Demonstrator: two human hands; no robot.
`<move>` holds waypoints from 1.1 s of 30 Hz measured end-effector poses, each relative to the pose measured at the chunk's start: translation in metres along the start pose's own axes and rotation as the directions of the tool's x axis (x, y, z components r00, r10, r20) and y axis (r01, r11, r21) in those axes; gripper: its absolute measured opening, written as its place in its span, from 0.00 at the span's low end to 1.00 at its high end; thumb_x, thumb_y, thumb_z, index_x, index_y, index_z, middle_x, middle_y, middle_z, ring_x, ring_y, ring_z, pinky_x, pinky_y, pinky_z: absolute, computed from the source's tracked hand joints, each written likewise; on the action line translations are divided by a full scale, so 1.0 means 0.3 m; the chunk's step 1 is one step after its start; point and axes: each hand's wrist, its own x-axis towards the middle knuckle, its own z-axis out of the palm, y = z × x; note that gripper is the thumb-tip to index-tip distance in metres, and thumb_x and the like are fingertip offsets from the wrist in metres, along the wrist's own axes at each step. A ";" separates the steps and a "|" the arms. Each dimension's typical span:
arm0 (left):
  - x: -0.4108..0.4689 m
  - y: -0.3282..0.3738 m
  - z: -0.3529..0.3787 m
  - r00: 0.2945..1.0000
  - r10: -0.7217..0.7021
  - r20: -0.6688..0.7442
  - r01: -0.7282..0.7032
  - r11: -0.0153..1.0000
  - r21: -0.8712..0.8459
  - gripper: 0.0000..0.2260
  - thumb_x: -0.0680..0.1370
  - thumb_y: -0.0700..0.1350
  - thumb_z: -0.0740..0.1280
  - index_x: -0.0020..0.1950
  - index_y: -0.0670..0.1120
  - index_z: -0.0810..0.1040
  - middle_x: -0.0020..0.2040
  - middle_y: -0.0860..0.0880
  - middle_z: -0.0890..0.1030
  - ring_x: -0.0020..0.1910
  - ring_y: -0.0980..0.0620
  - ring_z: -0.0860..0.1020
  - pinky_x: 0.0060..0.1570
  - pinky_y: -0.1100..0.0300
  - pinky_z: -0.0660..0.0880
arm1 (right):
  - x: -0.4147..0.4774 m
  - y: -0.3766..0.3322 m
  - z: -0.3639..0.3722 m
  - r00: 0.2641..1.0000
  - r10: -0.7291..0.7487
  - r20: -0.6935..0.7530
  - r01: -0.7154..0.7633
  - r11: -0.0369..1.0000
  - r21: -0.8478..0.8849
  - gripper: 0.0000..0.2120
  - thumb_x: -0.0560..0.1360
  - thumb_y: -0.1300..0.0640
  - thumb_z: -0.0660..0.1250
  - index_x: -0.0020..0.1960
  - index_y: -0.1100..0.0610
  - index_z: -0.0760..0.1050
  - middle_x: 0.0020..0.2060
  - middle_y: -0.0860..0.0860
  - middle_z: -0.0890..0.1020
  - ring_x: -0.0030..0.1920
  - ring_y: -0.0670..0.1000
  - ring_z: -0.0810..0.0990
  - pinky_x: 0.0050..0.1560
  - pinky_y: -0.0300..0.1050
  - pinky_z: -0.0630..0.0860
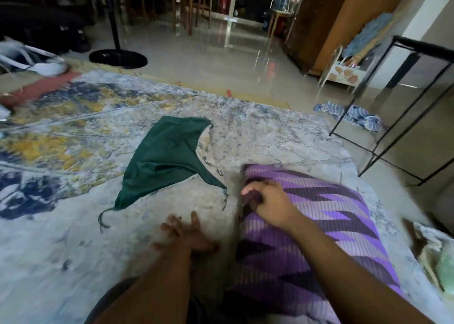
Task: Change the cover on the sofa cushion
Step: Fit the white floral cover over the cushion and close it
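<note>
Head view. Looks down on a patterned rug spread over a glossy floor.

Grips the left edge of the purple zigzag cushion with the right hand. Curls the fingers over the fabric there and lays the forearm across the cushion's top.

Holds the left hand just left of the cushion, over the rug's near part. Spreads its fingers and grasps nothing, though blurred.

Finds the cushion lying by the rug's near right corner. Finds a green cover lying limp near the rug's middle, close to the right hand's fingers but apart from them. Shows pale leaf-printed fabric along the cover's right edge.

Shows a blue striped cloth on the floor past the rug's right edge, beside a black metal frame. Shows a round black fan base past the far edge.
</note>
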 end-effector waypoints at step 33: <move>-0.128 0.014 -0.052 0.878 0.422 0.225 -0.468 0.857 0.216 0.34 0.75 0.58 0.70 0.76 0.45 0.64 0.75 0.40 0.66 0.72 0.40 0.67 0.69 0.51 0.68 | 0.005 0.055 -0.464 0.887 0.278 -0.368 -0.145 0.926 0.350 0.05 0.74 0.66 0.69 0.48 0.58 0.77 0.32 0.54 0.77 0.22 0.41 0.70 0.24 0.34 0.66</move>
